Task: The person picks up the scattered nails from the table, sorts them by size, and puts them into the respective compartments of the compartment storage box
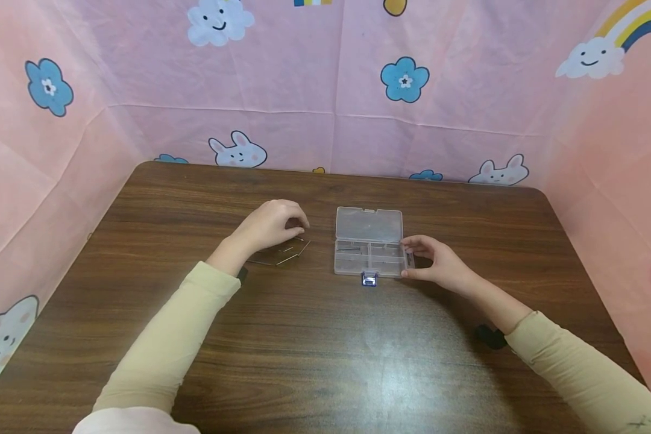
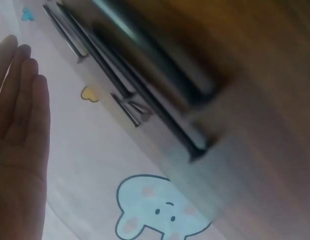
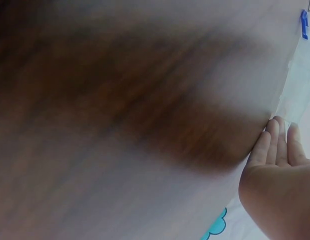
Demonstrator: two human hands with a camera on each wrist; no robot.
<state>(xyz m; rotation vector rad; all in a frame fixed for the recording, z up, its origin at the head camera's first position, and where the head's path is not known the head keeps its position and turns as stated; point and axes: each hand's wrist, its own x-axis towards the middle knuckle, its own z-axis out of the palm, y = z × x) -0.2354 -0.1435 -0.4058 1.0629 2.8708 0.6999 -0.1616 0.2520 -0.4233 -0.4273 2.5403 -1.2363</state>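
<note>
Several thin metal nails (image 1: 289, 254) lie loose on the brown table (image 1: 314, 349), left of centre. My left hand (image 1: 295, 229) arches over them, fingertips down beside the pile; the left wrist view shows its fingers (image 2: 19, 125) fairly straight and holding nothing, with the nails (image 2: 119, 75) close by. A clear plastic compartment box (image 1: 369, 256) lies open, its lid (image 1: 369, 224) folded back and a blue latch (image 1: 369, 279) at the front. My right hand (image 1: 412, 258) holds the box's right end between thumb and fingers (image 3: 277, 145), which touch the box edge (image 3: 295, 95).
Pink cartoon-print cloth (image 1: 325, 90) walls the table at the back and on both sides. One or two nails lie inside a compartment (image 1: 350, 248) of the box. The table's front edge lies under my sleeves.
</note>
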